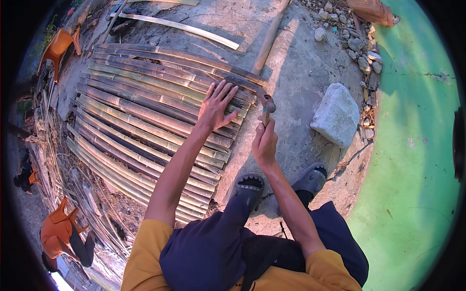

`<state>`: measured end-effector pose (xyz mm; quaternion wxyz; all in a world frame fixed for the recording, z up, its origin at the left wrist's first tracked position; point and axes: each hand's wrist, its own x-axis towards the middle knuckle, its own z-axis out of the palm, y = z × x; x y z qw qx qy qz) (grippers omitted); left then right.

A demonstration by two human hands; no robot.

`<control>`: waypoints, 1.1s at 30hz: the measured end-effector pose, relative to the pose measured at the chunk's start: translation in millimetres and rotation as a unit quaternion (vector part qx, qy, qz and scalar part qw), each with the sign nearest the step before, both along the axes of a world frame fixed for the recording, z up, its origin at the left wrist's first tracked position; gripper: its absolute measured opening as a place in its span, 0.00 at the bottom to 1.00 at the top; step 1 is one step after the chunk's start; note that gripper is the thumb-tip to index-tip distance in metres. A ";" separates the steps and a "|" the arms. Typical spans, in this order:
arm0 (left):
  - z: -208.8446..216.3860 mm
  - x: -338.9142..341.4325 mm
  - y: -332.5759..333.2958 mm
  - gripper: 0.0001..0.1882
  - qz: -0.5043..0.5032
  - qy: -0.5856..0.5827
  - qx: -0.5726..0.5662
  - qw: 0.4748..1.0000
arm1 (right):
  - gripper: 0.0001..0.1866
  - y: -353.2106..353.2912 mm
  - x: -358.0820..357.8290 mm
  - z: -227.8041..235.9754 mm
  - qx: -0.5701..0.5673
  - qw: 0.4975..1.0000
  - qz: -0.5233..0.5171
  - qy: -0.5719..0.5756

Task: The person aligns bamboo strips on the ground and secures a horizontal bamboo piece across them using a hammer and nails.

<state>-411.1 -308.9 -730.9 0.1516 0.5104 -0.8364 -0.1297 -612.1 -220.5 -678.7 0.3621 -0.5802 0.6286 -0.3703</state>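
Note:
A panel of split bamboo slats (145,114) lies on the ground in front of me and to the left, the slats side by side. My left hand (217,107) rests palm down on the slats near their right ends, its fingers spread. My right hand (265,145) grips a hammer (267,102) by its handle, close below the head. The rusty-looking head is at the right end of the far slats; I cannot tell whether it touches them.
A large pale stone block (336,115) sits to the right, near my dark clog (310,179). A wooden pole (270,39) and a loose bamboo strip (187,28) lie beyond the panel. Rubble (357,46) borders a green floor (407,160). A person (65,235) in orange is at the lower left; an orange chair (59,47) stands far left.

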 end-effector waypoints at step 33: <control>-0.9 -20.0 -7.3 0.41 -0.012 0.012 -0.020 1.000 | 0.12 -10.8 -5.2 -15.3 0.043 0.996 -0.075 0.007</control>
